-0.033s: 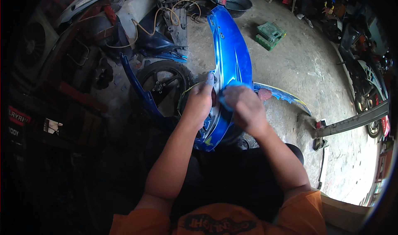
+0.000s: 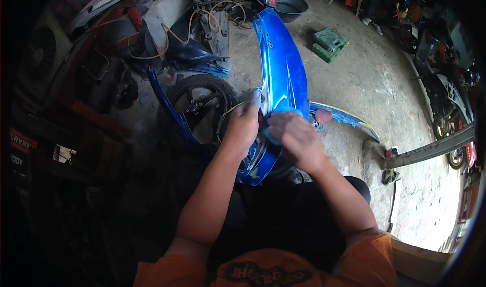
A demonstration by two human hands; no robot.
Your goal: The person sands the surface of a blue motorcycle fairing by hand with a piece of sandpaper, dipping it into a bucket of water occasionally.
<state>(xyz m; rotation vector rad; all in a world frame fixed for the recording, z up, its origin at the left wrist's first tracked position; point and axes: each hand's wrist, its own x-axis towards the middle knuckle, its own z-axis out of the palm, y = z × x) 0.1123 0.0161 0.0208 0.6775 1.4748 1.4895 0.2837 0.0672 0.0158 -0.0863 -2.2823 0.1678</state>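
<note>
A long, glossy blue motorcycle body panel [image 2: 284, 59] slants across the middle, its near end close to my lap. My left hand [image 2: 244, 122] is closed on the panel's left edge, thumb lying on top and fingers curled underneath, partly hidden. Against the panel's face, my right hand [image 2: 296, 137] presses a light blue pad or cloth [image 2: 288, 111], which shows only around the fingers. Both hand and pad are slightly blurred. Just right of them is a small reddish round-edged piece [image 2: 323, 116], by another blue-and-yellow panel [image 2: 349, 116].
A spoked wheel [image 2: 197, 107] and a narrow dark-blue trim piece [image 2: 167, 102] lie to the left. Beyond are a black basin [image 2: 289, 7] and a green case [image 2: 330, 41] on the concrete floor. A long grey strip [image 2: 430, 146] extends at right, near parked motorcycles [image 2: 448, 94].
My right hand has shifted slightly left and downward with the light blue pad across the panel. The left hand and the panel are almost unmoved.
</note>
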